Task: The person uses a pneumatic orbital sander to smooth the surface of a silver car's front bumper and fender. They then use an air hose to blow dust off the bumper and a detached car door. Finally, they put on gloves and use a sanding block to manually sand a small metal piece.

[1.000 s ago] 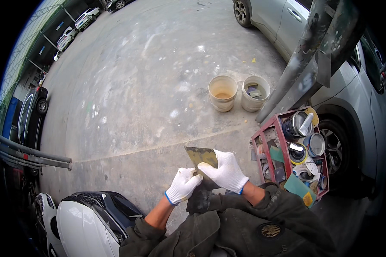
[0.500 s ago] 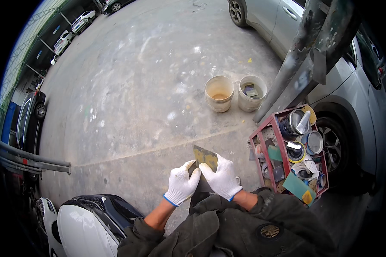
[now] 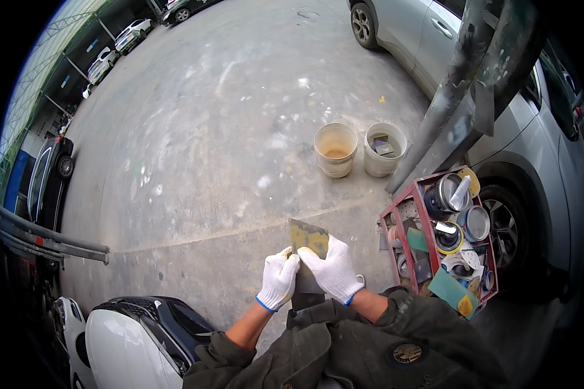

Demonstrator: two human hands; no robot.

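Note:
My left hand (image 3: 278,280) and my right hand (image 3: 331,272), both in white knit gloves with blue cuffs, are together low in the middle of the view, closed on a thin flat plate (image 3: 311,235), like a scraper. Its upper part shows yellowish smears on dark metal; its lower part is largely hidden by my fingers. My right thumb lies across the plate's face, while my left fingers are curled at its left edge.
Two white buckets (image 3: 334,149) (image 3: 385,164) stand ahead. A red cart (image 3: 401,203) of cans and pads is at my right, beside leaning metal posts (image 3: 438,113) and a silver car (image 3: 568,194). Pipes (image 3: 58,243) and a white vehicle panel (image 3: 126,343) are left, on the concrete floor (image 3: 207,162).
The plate stands more upright than a second ago, its top corner moved to the right. My right hand has shifted slightly left and stays on it, as does my left.

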